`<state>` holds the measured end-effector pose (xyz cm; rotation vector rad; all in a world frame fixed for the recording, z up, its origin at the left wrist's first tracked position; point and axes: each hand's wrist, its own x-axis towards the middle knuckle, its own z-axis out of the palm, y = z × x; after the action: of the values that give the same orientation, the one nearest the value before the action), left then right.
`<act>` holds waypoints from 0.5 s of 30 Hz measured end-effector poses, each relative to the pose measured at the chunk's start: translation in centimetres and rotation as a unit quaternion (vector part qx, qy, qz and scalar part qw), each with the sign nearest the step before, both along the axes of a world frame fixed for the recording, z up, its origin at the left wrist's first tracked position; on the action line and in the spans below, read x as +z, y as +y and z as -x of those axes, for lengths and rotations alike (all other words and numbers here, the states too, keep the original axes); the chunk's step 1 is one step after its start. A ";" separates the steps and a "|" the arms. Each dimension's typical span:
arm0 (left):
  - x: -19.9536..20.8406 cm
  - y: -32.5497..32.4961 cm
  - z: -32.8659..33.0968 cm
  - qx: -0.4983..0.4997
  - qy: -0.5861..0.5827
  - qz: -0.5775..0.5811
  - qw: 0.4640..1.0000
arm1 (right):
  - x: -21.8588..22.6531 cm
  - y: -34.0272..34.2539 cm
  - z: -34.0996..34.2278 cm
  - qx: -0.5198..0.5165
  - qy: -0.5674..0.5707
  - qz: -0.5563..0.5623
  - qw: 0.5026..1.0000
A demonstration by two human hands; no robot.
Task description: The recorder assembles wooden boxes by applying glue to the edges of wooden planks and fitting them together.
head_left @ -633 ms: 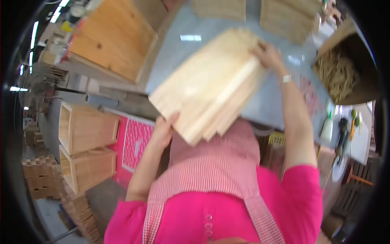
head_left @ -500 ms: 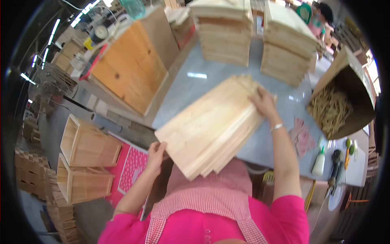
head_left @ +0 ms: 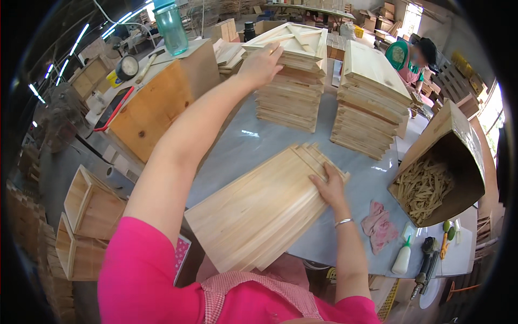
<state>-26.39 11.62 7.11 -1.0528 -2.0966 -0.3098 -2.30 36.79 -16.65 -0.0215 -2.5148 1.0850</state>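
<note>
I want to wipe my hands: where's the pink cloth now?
In the head view, the pink cloth lies right of centre on the grey table, just left of the white bottle.

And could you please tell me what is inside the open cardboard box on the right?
Inside the cardboard box lies a heap of thin tan strips; whatever is beneath the top strips is covered and cannot be seen.

Two hands (head_left: 330, 188), two tall panel stacks (head_left: 288, 94) and one fanned board pile (head_left: 253, 210) show. There are two open wooden boxes (head_left: 102, 211), one strip-filled carton (head_left: 429, 139), one pink cloth (head_left: 377, 224) and one white bottle (head_left: 402, 260).
</note>
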 end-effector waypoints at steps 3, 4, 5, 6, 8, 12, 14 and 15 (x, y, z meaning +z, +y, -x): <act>2.1 2.2 5.1 0.071 0.025 0.065 0.995 | -0.4 -0.1 0.2 0.005 -0.002 0.009 1.000; 3.3 2.3 6.2 0.069 -0.037 0.128 0.989 | -0.5 -0.1 0.2 0.003 -0.002 0.007 1.000; 4.0 2.2 6.9 0.070 -0.099 0.191 0.974 | -0.4 -0.2 0.3 0.006 -0.005 0.007 1.000; 4.6 3.7 6.2 0.062 -0.123 0.197 0.971 | -0.8 0.5 -0.2 -0.005 -0.016 0.007 1.000; 6.0 3.8 5.3 0.022 -0.159 0.185 0.970 | -1.0 0.8 -0.4 -0.007 -0.017 0.004 1.000; 6.2 2.5 3.5 -0.067 -0.149 0.204 0.965 | -0.8 0.2 -0.2 -0.001 -0.031 0.009 0.999; 5.1 2.8 -0.7 -0.116 -0.124 0.177 0.970 | -0.9 0.4 -0.5 -0.007 -0.029 0.005 1.000; 4.7 2.4 -2.4 -0.115 -0.106 0.167 0.973 | -0.6 0.2 -0.3 -0.007 -0.019 -0.002 1.000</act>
<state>-24.02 14.05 11.81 -1.5264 -2.2711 -0.1910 -1.96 36.95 -17.27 -0.0599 -2.5470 1.0839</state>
